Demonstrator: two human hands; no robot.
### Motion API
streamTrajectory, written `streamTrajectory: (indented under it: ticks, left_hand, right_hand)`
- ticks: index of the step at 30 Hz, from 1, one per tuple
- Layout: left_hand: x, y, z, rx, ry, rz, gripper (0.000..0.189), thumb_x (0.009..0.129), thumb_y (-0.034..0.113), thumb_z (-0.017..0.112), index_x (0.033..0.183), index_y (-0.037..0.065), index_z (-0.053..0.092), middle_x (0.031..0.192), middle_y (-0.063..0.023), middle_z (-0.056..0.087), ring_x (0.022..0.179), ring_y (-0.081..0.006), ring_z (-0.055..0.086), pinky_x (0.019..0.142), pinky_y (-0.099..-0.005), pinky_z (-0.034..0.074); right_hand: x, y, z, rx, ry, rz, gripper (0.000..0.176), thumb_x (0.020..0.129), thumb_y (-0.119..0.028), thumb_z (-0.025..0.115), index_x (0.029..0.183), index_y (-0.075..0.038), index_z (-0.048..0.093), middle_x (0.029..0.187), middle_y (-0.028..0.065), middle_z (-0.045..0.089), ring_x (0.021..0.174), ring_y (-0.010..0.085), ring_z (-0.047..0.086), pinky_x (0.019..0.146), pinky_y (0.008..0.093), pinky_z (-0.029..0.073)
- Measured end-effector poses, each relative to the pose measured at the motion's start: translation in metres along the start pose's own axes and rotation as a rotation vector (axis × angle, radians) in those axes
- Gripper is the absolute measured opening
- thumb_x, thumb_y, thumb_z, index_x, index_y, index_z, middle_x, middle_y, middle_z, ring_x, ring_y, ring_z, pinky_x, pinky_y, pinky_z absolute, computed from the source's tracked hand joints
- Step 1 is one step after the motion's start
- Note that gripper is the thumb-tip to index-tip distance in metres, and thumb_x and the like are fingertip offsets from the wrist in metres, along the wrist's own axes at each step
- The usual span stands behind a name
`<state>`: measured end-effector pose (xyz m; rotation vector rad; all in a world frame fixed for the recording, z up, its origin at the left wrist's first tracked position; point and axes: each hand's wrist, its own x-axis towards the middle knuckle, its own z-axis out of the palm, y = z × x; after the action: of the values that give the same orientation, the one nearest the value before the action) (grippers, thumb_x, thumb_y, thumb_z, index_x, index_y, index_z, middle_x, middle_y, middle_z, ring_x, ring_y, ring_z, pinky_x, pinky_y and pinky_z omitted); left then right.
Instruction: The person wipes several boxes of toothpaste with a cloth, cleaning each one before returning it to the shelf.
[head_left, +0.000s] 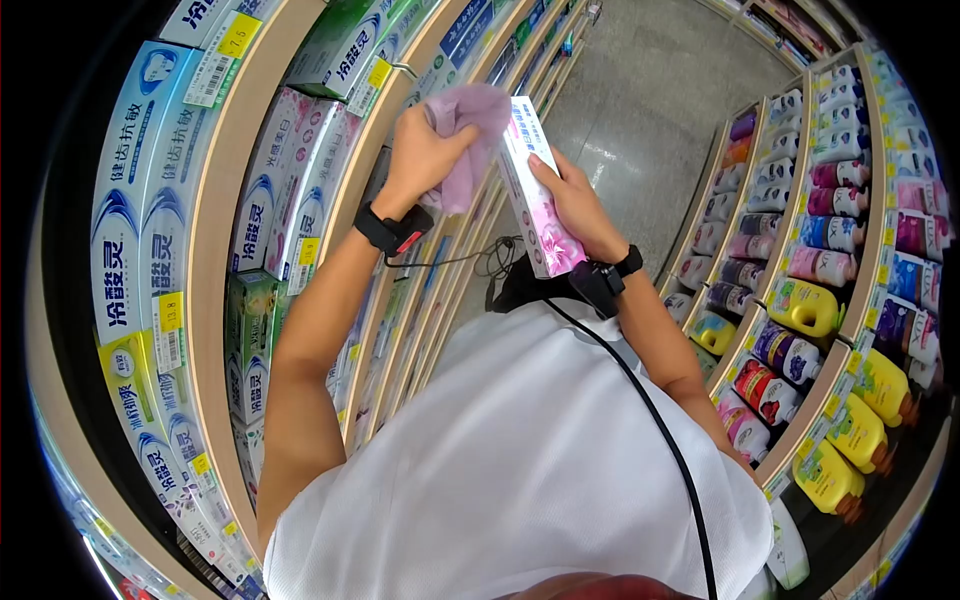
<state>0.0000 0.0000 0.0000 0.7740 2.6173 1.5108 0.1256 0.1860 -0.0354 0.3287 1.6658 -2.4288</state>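
Note:
My left hand (425, 155) is closed around a bunched purple cloth (472, 110), whose lower end hangs beneath the fingers. Close to the cloth's right edge is a long white and pink toothpaste box (535, 205), tilted with its pink flowered end toward my body. My right hand (580, 205) grips this box from its right side, thumb lying across the front face. Both wrists wear black straps with small devices, the left one (393, 230) showing a red patch.
Shelves of boxed toothpaste (165, 200) with yellow price tags (238, 35) line the left. On the right, shelves hold bottles, several of them yellow (805, 308). Grey floor (640, 110) runs between. A black cable (650, 400) crosses my white shirt.

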Motion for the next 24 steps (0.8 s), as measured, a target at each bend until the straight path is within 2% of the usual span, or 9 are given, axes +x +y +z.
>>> streamTrajectory:
  ticks: [2, 5, 9, 11, 14, 15, 17, 24]
  left_hand:
    - [0.001, 0.001, 0.0, -0.036, -0.005, -0.04, 0.036, 0.077, 0.011, 0.071, 0.107, -0.007, 0.069, 0.093, -0.0207, 0.074, 0.085, -0.0237, 0.073, 0.078, -0.0347, 0.056]
    - [-0.007, 0.001, 0.007, -0.043, -0.012, -0.051, 0.037, 0.077, 0.014, 0.07, 0.107, -0.009, 0.069, 0.093, -0.0213, 0.074, 0.085, -0.0244, 0.073, 0.078, -0.0354, 0.056]
    - [-0.004, -0.001, 0.005, 0.0, -0.023, -0.045, 0.04, 0.078, 0.017, 0.07, 0.108, -0.009, 0.068, 0.093, -0.0218, 0.074, 0.085, -0.0256, 0.073, 0.078, -0.0359, 0.056]
    - [-0.004, -0.006, 0.007, -0.009, -0.032, -0.047, 0.044, 0.078, 0.019, 0.07, 0.111, -0.008, 0.067, 0.095, -0.0225, 0.073, 0.086, -0.0264, 0.073, 0.079, -0.0362, 0.055]
    - [-0.004, -0.004, 0.006, -0.032, -0.036, -0.056, 0.045, 0.078, 0.019, 0.07, 0.113, -0.008, 0.067, 0.097, -0.0221, 0.073, 0.088, -0.0253, 0.072, 0.079, -0.0358, 0.055]
    - [-0.004, -0.005, 0.006, -0.031, -0.036, -0.057, 0.045, 0.078, 0.019, 0.07, 0.113, -0.008, 0.067, 0.097, -0.0221, 0.073, 0.088, -0.0253, 0.072, 0.079, -0.0358, 0.055]
    - [-0.004, -0.006, 0.006, -0.071, -0.037, -0.069, 0.045, 0.078, 0.019, 0.071, 0.113, -0.008, 0.066, 0.098, -0.0205, 0.073, 0.088, -0.0235, 0.072, 0.08, -0.0354, 0.055]
    - [-0.005, 0.003, 0.005, -0.131, -0.074, -0.128, 0.042, 0.079, 0.018, 0.073, 0.111, -0.01, 0.067, 0.098, -0.0181, 0.074, 0.087, -0.0193, 0.071, 0.077, -0.0328, 0.056]
  right_hand:
    - [-0.002, -0.004, 0.001, -0.017, -0.001, 0.007, 0.053, 0.103, -0.027, 0.055, 0.15, -0.006, 0.043, 0.117, 0.003, 0.065, 0.089, 0.0051, 0.06, 0.077, 0.0222, 0.049]
    - [-0.008, -0.001, -0.003, -0.017, 0.01, 0.057, 0.051, 0.104, -0.027, 0.055, 0.149, -0.006, 0.043, 0.118, 0.0029, 0.064, 0.09, 0.0058, 0.06, 0.078, 0.0222, 0.049]
    - [-0.004, 0.001, 0.0, 0.019, 0.047, 0.015, 0.051, 0.104, -0.027, 0.054, 0.148, -0.005, 0.045, 0.117, 0.003, 0.065, 0.091, 0.0063, 0.06, 0.079, 0.0229, 0.05]
    - [0.0, 0.008, -0.005, 0.037, 0.033, 0.009, 0.051, 0.105, -0.037, 0.048, 0.146, -0.006, 0.047, 0.106, 0.0016, 0.065, 0.081, 0.0056, 0.061, 0.071, 0.0236, 0.051]
    - [0.01, 0.025, -0.014, 0.099, 0.044, 0.037, 0.052, 0.106, -0.039, 0.044, 0.145, -0.006, 0.047, 0.104, 0.0016, 0.067, 0.082, 0.0073, 0.063, 0.074, 0.0251, 0.052]
    - [0.008, 0.021, -0.012, 0.1, 0.044, 0.038, 0.052, 0.106, -0.039, 0.044, 0.145, -0.006, 0.047, 0.104, 0.0016, 0.067, 0.082, 0.0073, 0.063, 0.074, 0.0251, 0.052]
    - [0.004, 0.01, -0.006, 0.292, 0.007, 0.063, 0.052, 0.106, -0.039, 0.043, 0.145, -0.005, 0.046, 0.107, 0.0021, 0.067, 0.083, 0.0085, 0.064, 0.076, 0.0257, 0.053]
    - [0.002, -0.004, 0.002, 0.355, 0.035, 0.003, 0.05, 0.105, -0.031, 0.047, 0.148, -0.005, 0.043, 0.112, 0.0012, 0.067, 0.083, 0.0083, 0.065, 0.076, 0.0252, 0.054]
